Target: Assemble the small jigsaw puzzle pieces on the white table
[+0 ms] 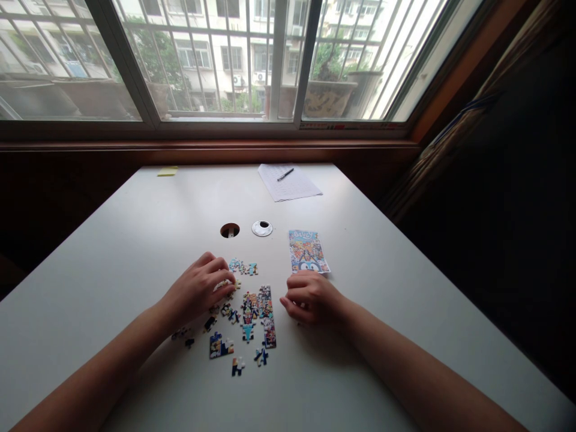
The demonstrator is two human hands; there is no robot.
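My left hand (202, 287) is over the left side of the loose jigsaw pieces (231, 313), its fingers bent down and closed at a yellowish puzzle piece (236, 285). The hand covers part of that group. Right of the loose pieces lies a joined section of jigsaw puzzle (269, 318), a tall strip with many small figures. My right hand (312, 296) rests on the table just right of this strip, fingers curled in; whatever they hold is hidden. Touching its knuckles from above is a picture sheet (308, 249) with a blue cartoon dog, its lower edge partly covered.
Light blue pieces (243, 266) lie beyond my left hand, and a small joined corner (220, 345) lies nearer. A cable hole (230, 230) opens in the white table (360, 252), its silver cover (262, 228) beside it. Farther back are papers (297, 187), a pen (285, 174) and yellow notes (167, 171).
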